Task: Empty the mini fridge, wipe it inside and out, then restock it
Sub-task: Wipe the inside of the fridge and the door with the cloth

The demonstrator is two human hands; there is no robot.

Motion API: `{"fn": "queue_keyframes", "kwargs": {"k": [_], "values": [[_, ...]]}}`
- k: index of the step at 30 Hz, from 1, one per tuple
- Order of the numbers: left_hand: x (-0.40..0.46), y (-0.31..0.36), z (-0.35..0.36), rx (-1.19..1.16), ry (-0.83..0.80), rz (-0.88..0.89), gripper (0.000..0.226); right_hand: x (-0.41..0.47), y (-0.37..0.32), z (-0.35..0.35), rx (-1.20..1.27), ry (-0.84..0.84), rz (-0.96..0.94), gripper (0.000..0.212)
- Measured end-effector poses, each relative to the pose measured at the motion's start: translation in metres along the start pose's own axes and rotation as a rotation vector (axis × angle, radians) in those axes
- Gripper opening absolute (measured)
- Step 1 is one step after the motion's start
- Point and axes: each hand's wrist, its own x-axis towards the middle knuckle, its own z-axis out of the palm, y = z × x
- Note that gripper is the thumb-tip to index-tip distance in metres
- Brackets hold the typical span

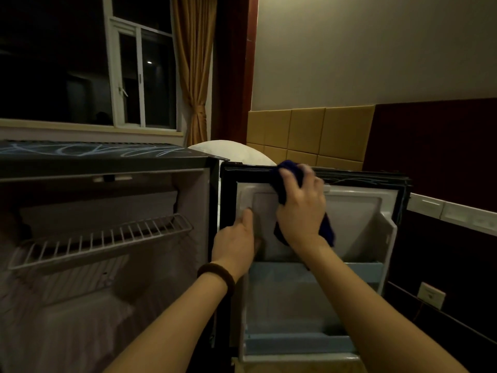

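Note:
The mini fridge point(107, 160) stands open at the left, its inside bare except for a white wire shelf point(107, 238). Its door point(363, 211) is swung wide to the right, inner white liner facing me. My right hand point(301, 208) grips a dark blue cloth point(289, 170) and presses it against the top edge of the door liner. My left hand point(236, 243) rests on the liner's left side, fingers curled against a raised rib. Two bluish door bins point(295, 343) sit lower in the door.
A window point(139, 76) with a gold curtain point(196, 76) is behind the fridge. A white pillow point(231, 152) shows past the door. Padded wall panels point(309, 130) and a wall socket point(430, 294) lie to the right.

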Motion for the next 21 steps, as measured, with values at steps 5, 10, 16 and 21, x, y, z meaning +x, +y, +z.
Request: {"fn": "queue_keyframes", "kwargs": {"k": [5,10,16,21], "values": [[0.000,-0.005,0.002,-0.029,0.079,0.005,0.045,0.006,-0.028,0.011,-0.009,-0.122,-0.346,0.042],[-0.004,-0.006,-0.007,-0.002,0.018,0.030,0.055,-0.007,0.024,-0.011,-0.087,0.037,-0.015,0.046],[-0.003,-0.005,-0.007,-0.018,0.008,0.034,0.057,0.001,0.045,-0.026,0.012,0.153,0.491,0.056],[-0.002,-0.006,0.002,-0.032,0.096,0.015,0.060,0.005,0.049,-0.031,-0.003,0.239,0.608,0.054]]}}
